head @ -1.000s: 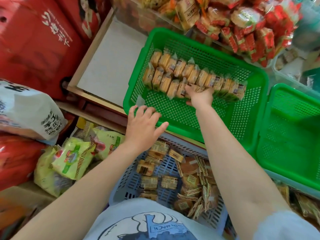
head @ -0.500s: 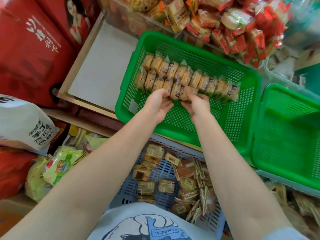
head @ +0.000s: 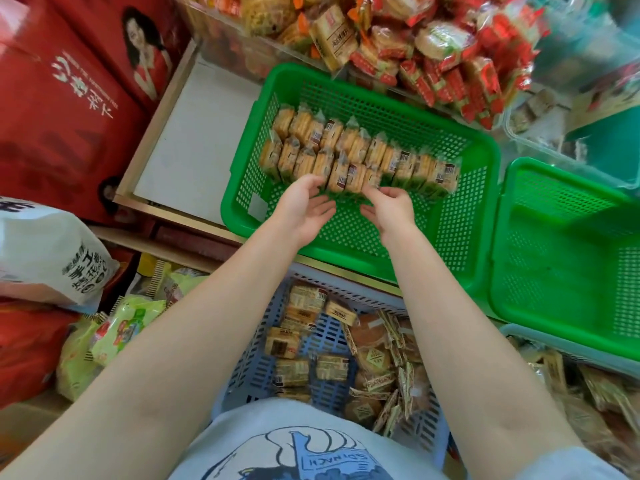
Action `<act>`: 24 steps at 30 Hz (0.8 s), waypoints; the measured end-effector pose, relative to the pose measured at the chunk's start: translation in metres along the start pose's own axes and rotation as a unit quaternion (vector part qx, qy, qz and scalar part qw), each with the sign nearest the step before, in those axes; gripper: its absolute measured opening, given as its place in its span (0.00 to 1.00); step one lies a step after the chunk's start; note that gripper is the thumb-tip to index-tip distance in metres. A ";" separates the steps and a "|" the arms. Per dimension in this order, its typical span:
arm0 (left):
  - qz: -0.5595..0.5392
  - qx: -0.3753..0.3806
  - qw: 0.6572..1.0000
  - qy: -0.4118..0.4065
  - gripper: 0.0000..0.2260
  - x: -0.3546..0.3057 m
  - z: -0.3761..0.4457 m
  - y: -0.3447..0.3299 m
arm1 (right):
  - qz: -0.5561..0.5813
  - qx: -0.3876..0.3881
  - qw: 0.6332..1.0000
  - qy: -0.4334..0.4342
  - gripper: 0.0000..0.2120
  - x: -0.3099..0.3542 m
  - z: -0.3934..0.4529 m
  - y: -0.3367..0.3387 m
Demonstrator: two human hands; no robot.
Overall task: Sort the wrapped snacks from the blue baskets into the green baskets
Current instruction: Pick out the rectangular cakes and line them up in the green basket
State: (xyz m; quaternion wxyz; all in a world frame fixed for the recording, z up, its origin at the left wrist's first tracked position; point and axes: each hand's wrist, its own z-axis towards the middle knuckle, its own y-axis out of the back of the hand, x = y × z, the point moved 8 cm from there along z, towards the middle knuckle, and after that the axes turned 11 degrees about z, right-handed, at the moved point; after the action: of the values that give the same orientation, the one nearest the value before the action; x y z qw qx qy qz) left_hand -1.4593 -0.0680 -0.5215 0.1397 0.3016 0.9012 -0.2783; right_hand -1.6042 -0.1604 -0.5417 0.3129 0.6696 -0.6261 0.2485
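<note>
While both hands reached into the green perforated plastic basket (head: 353, 233), the left hand (head: 304, 211) and the right hand (head: 391, 206) flanked the near row of clear-wrapped golden biscuit packs (head: 349, 154), which stood on edge in two tidy rows across the basket's far half. The left fingers (head: 313, 183) were gently curved, their tips against the near end of a pack (head: 337, 176) in the front row; the right fingers (head: 375, 194) were likewise loosely bent, touching the wrapper next to it. Neither hand plainly clamped a pack, so the pose read as nudging and squaring the row, not carrying. Standing the packs upright and side by side probably saved floor space in the basket and kept one kind together, which suited a sorting job. Below the forearms, the pale blue slatted plastic basket (head: 325, 389) held more loose wrapped snacks: small brown-labelled rectangular packs (head: 294, 370) on its left and round bun-like cakes in clear wrap (head: 372, 355) on its right, so much sorting seemed left to do. A second green plastic basket (head: 568, 258) sat just beside the first on the right, showing nothing inside, likely reserved for another kind. Behind both, a heap of red-wrapped snack packets (head: 450, 64) filled a display bin.
</note>
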 end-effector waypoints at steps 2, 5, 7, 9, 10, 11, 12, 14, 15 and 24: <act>0.032 0.008 0.999 -0.024 0.23 -0.002 -0.017 -0.003 | -0.009 0.007 1.000 0.003 0.25 0.002 -0.012 0.005; 0.139 0.017 0.987 -0.081 0.16 -0.004 -0.051 -0.001 | -0.026 0.009 0.999 0.031 0.21 0.015 -0.042 0.016; 0.230 0.010 0.967 -0.111 0.13 0.001 -0.075 0.009 | -0.023 0.029 0.998 0.060 0.12 0.023 -0.073 0.024; 0.305 -0.003 0.943 -0.132 0.10 0.016 -0.096 0.027 | -0.006 0.082 0.993 0.079 0.05 0.022 -0.110 0.032; 0.334 -0.010 0.933 -0.136 0.08 0.026 -0.103 0.038 | 0.004 0.120 0.990 0.079 0.03 0.016 -0.129 0.035; 0.358 -0.019 0.924 -0.134 0.06 0.038 -0.108 0.050 | 0.012 0.157 0.985 0.072 0.05 0.006 -0.146 0.038; 0.378 -0.033 0.917 -0.124 0.05 0.052 -0.109 0.064 | 0.015 0.190 0.980 0.061 0.08 -0.008 -0.160 0.040; 0.414 -0.060 0.904 -0.087 0.04 0.084 -0.106 0.094 | -0.006 0.216 0.976 0.031 0.11 -0.045 -0.175 0.045; 0.434 -0.071 0.896 -0.062 0.03 0.101 -0.103 0.108 | -0.030 0.207 0.978 0.010 0.12 -0.068 -0.175 0.049; 0.516 -0.093 0.847 0.086 0.01 0.210 -0.102 0.179 | -0.489 0.194 0.850 -0.026 0.25 -0.272 -0.150 0.081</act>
State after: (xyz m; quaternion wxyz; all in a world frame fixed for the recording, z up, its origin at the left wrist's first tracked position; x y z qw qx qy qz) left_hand -1.5201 0.2080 -0.6022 0.2130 0.7314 0.6456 -0.0538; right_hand -1.7011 0.1330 -0.6277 0.2411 0.9425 -0.1650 0.1620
